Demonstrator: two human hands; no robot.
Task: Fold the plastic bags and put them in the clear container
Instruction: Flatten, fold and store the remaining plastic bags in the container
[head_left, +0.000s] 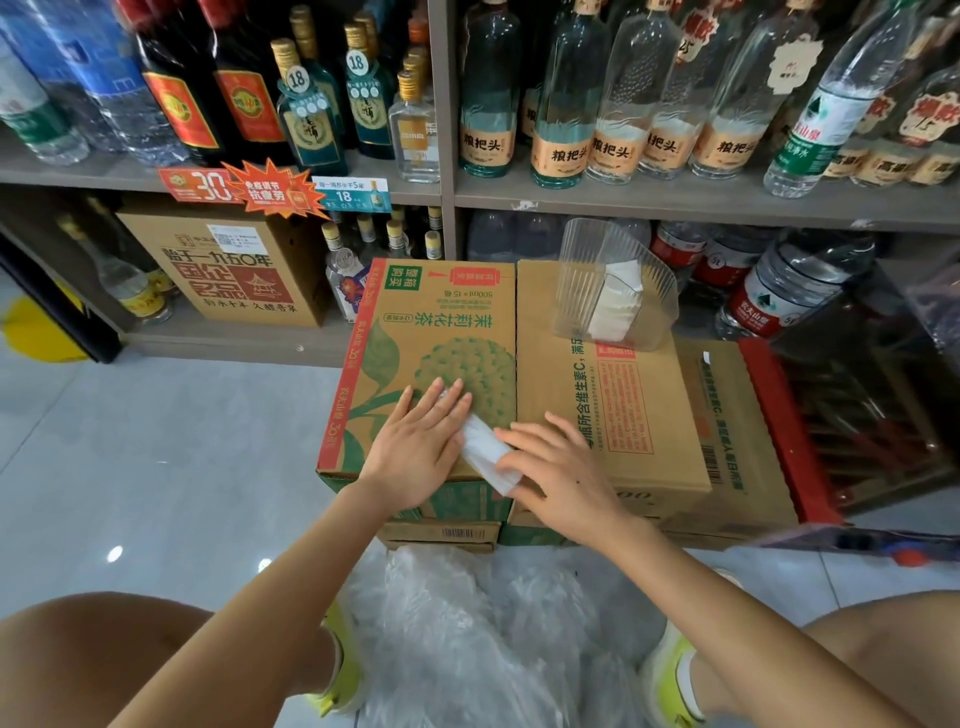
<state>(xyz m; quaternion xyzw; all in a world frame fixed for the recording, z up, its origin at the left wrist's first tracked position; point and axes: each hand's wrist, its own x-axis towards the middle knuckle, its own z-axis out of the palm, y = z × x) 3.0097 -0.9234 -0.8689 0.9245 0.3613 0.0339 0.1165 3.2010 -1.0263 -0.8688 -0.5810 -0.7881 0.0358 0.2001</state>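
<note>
On top of the right cardboard box (597, 405), at its far edge, stands the clear container (574, 270), ribbed, upright and open at the top. It holds a stack of folded white bags (621, 304) leaning against its right wall.

Left cardboard box (431, 322), printed green, sits flush against the right one. Both rest on further cartons below.

Plastic bag (485, 447): folded into a narrow white strip, lying diagonally across the seam between the two box tops, well apart from the container.

Left hand (415, 441): flat, fingers straight and together, pressing on the far end of the strip.

Right hand (561, 467): fingers extended, laid over the near end of the strip. The thumb is hidden.

Pile of loose plastic bags (493, 634): on the floor in front of the boxes, between two yellow-green shoes (343, 670).

Behind the boxes, grey shelving (675, 200) carries bottles (566, 104) above and large water jugs (779, 291) below. The container partly screens the jugs behind it.
</note>
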